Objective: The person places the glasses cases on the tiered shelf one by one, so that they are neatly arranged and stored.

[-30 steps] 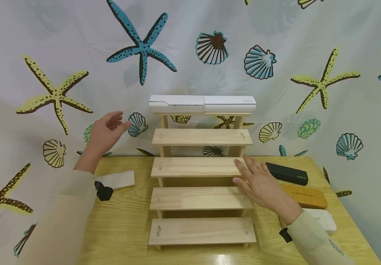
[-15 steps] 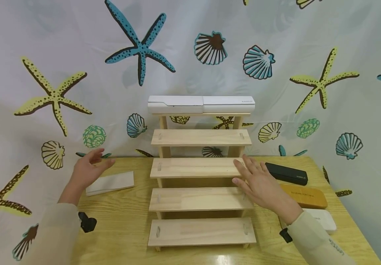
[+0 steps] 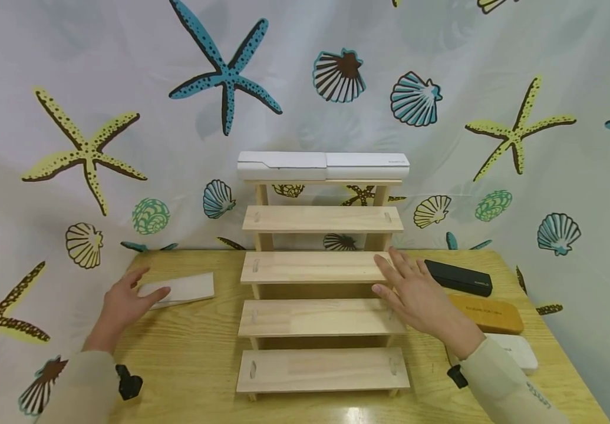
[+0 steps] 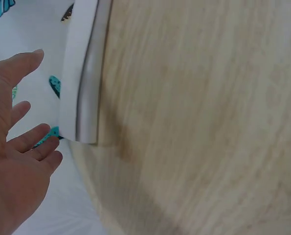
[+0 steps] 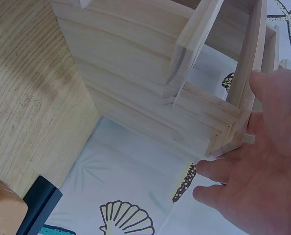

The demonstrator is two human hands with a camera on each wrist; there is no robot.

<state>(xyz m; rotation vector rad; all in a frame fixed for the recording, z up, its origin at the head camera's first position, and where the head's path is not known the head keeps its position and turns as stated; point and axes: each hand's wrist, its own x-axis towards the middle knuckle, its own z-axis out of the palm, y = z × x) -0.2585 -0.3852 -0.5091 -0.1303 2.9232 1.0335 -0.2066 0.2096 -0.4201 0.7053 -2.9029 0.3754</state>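
Observation:
My left hand (image 3: pixel 124 306) reaches to the near-left end of a long white box-like case (image 3: pixel 188 287) lying on the table. Its thumb and fingers are spread apart around that end, and the left wrist view shows the fingers loosely bent beside the case (image 4: pixel 74 78) with nothing gripped. On the right, my right hand (image 3: pixel 424 303) rests its outstretched fingers on the right end of the middle tier of a stepped wooden rack (image 3: pixel 315 318). In the right wrist view its thumb (image 5: pixel 257 83) lies right at the shelf board's edge.
A white two-part case (image 3: pixel 283 167) lies along the rack's top tier. To the right of the rack on the wooden table (image 3: pixel 193 365) are a black case (image 3: pixel 458 278), an orange-brown case (image 3: pixel 487 314) and a white case (image 3: pixel 517 352). A patterned curtain (image 3: pixel 305 76) hangs behind.
My left hand has come down and leftward from beside the rack's upper tiers to the white case on the table. My right hand has stayed on the rack.

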